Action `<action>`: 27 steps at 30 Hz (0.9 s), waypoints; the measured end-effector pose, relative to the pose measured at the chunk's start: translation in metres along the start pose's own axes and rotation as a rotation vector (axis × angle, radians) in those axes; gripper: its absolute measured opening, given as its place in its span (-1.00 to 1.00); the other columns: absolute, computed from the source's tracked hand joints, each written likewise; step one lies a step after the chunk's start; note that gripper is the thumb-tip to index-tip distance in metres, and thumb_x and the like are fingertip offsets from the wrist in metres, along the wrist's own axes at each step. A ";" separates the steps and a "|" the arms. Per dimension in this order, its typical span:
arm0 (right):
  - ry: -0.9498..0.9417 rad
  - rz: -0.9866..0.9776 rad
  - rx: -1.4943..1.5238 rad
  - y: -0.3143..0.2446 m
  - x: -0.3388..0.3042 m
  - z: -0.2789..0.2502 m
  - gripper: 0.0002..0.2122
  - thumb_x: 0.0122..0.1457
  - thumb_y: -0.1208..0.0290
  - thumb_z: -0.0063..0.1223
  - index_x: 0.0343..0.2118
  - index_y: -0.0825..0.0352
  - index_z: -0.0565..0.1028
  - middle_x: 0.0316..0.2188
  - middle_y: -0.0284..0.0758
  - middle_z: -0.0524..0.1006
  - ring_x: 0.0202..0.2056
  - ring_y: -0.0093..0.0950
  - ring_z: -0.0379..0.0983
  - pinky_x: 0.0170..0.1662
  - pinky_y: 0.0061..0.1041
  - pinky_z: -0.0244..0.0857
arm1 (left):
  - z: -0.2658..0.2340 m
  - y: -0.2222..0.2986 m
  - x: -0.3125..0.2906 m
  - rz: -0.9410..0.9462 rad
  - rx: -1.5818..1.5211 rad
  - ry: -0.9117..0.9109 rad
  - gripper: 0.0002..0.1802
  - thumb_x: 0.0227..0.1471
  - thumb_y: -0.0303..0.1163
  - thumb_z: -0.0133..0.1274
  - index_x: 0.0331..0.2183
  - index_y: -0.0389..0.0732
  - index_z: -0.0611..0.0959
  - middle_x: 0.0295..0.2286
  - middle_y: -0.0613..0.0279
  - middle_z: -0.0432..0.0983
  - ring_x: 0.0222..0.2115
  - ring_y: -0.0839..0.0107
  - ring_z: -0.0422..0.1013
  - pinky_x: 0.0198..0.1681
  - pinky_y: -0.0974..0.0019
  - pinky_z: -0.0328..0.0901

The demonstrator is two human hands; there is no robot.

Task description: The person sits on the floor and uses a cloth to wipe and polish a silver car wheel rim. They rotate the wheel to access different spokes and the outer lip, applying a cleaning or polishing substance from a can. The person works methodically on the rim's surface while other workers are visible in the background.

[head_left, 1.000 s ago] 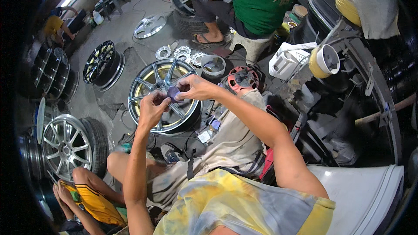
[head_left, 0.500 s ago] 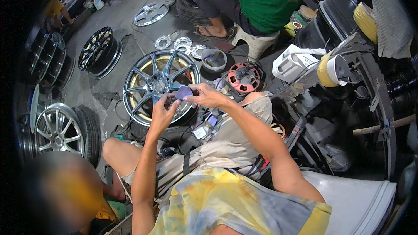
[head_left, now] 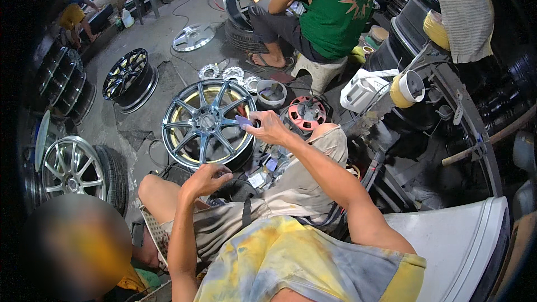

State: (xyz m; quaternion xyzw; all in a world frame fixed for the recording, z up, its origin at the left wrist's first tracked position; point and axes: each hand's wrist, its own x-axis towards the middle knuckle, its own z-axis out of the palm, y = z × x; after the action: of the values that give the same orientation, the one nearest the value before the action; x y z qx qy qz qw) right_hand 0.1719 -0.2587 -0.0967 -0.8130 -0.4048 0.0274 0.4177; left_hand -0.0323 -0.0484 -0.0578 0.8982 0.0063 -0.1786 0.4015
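Observation:
A multi-spoke chrome wheel rim (head_left: 204, 124) lies face up in front of my knees, with yellowish parts showing between its spokes. My right hand (head_left: 265, 127) pinches a small folded purple piece of sandpaper (head_left: 244, 122) over the rim's right edge. Whether the sandpaper touches the metal, I cannot tell. Near the rim's front edge is my left hand (head_left: 207, 180), its thumb apart from loosely bent fingers and nothing visible in it.
Behind the rim are a tub (head_left: 272, 94) and a red cable reel (head_left: 306, 113). A white jug (head_left: 366, 90) stands at right. Scraps (head_left: 263, 174) lie by my leg. More rims (head_left: 71, 169) stand left. A co-worker in green (head_left: 335, 14) sits ahead.
My hands have parted: the left has let go of the sandpaper and drawn back toward my lap. The right keeps the sandpaper at the rim's right side. The view has shifted slightly.

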 end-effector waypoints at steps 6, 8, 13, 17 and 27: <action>0.070 -0.049 -0.026 -0.038 0.008 -0.039 -0.67 0.14 0.21 0.26 -0.45 0.46 0.53 -0.61 -0.05 0.46 -0.55 -0.15 0.38 -0.38 -0.22 0.30 | -0.009 0.001 -0.024 0.058 0.065 0.001 -0.58 0.21 -0.12 0.17 -0.12 -0.30 0.72 -0.26 -0.06 0.69 -0.26 0.07 0.60 -0.14 0.11 0.45; 0.046 -0.025 -0.042 -0.058 0.012 -0.060 -0.69 0.18 0.25 0.28 -0.39 0.48 0.55 -0.58 -0.09 0.47 -0.55 -0.32 0.32 -0.38 -0.29 0.30 | -0.010 -0.003 -0.023 0.095 0.087 0.015 -0.58 0.22 -0.13 0.18 -0.11 -0.30 0.72 -0.24 -0.05 0.70 -0.24 0.10 0.61 -0.13 0.14 0.46; 0.142 -0.207 -0.066 -0.078 0.033 -0.101 -0.79 0.06 0.41 0.34 -0.44 0.46 0.57 -0.51 -0.07 0.56 -0.44 -0.11 0.52 -0.31 -0.27 0.36 | -0.025 0.023 -0.015 0.130 0.059 0.006 -0.59 0.22 -0.12 0.17 -0.11 -0.29 0.73 -0.20 -0.04 0.68 -0.18 0.07 0.60 -0.08 0.11 0.43; 0.119 -0.113 -0.093 -0.085 0.046 -0.120 -0.76 0.01 0.40 0.39 -0.45 0.45 0.54 -0.49 -0.10 0.57 -0.43 -0.21 0.54 -0.31 -0.30 0.36 | -0.037 0.029 0.008 0.202 0.087 -0.011 -0.58 0.23 -0.10 0.14 -0.12 -0.28 0.73 -0.20 -0.05 0.67 -0.16 -0.02 0.56 -0.04 0.06 0.41; 0.172 0.180 -0.103 -0.032 0.062 -0.089 -0.85 0.11 0.51 0.32 -0.44 0.39 0.51 -0.58 -0.28 0.56 -0.65 -0.62 0.46 -0.64 -0.55 0.18 | -0.065 0.004 0.059 0.155 0.083 0.046 -0.61 0.21 -0.17 0.16 -0.14 -0.33 0.70 -0.22 -0.12 0.61 -0.14 -0.13 0.51 -0.03 0.00 0.39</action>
State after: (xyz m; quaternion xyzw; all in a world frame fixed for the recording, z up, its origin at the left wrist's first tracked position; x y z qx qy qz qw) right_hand 0.2269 -0.2650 0.0021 -0.8658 -0.2936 -0.0257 0.4044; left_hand 0.0438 -0.0122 -0.0342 0.9157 -0.0614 -0.1263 0.3765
